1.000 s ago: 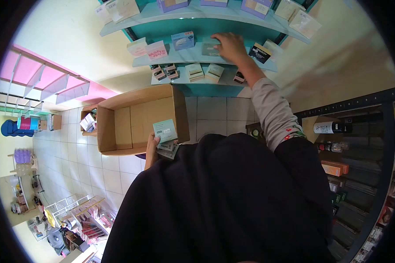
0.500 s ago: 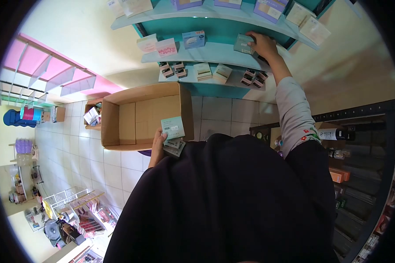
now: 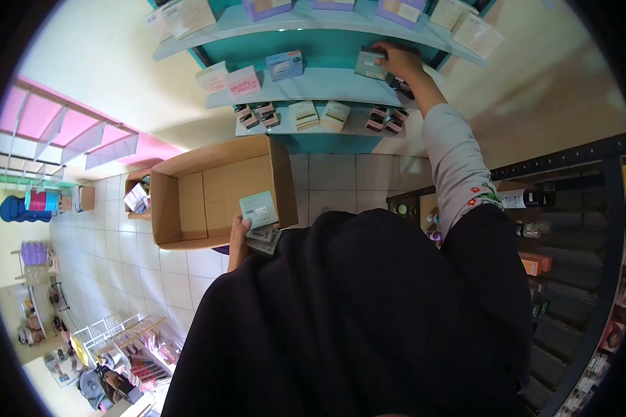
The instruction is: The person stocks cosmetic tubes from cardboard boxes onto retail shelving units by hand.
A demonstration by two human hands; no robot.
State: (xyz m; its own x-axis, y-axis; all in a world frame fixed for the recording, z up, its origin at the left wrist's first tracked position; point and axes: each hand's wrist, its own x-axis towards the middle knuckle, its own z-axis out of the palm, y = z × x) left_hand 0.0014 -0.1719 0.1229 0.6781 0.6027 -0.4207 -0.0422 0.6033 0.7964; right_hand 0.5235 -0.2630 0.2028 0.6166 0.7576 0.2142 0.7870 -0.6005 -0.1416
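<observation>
My left hand holds a few pale green boxes, stacked and fanned out near the right side of a large open cardboard box. My right hand reaches to the right end of the middle shelf, its fingers at the top edge of a grey-green box that stands there. Small dark items sit beneath that hand, partly hidden. Further left on the same shelf are a blue box and a pink-patterned box.
Above, the upper shelf bears purple and cream boxes. The lower shelf holds cream boxes and small dark-and-pink packs. A dark rack stands at the right. A smaller carton is left of the large box.
The view has shifted, so the shelves appear further left. My right hand has moved to the top edge of the grey-green box. My left hand still holds its boxes.
</observation>
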